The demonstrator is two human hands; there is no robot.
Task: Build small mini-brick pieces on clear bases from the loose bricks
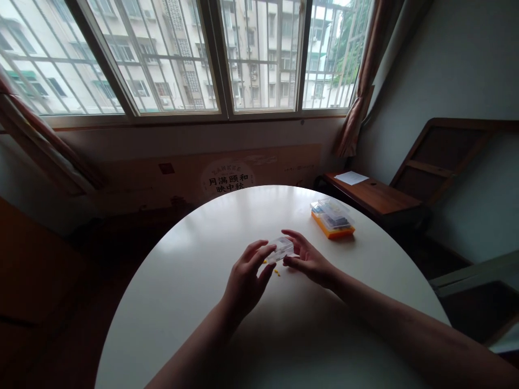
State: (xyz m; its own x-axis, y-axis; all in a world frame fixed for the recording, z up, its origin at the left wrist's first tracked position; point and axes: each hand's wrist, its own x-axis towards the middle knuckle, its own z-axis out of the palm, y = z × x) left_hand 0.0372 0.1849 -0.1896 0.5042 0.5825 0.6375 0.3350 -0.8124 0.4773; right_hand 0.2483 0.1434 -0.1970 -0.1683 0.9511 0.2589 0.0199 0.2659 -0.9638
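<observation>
Between my two hands is a small clear plastic box (283, 247), tilted a little above the white table. My left hand (247, 273) grips its left side, fingers over the top and thumb below. On the box's right side, my right hand (306, 259) holds it between the thumb and curled fingers. Whatever is inside the box is too small to make out. A few tiny yellow pieces (276, 272) lie on the table just under the box, close to my left thumb.
An orange case (332, 233) with clear plastic boxes (330, 212) stacked on it stands at the back right of the round white table (182, 302). Beyond the table's right edge is a wooden bench (375, 192) with a paper sheet (351, 178). Barred windows line the far wall.
</observation>
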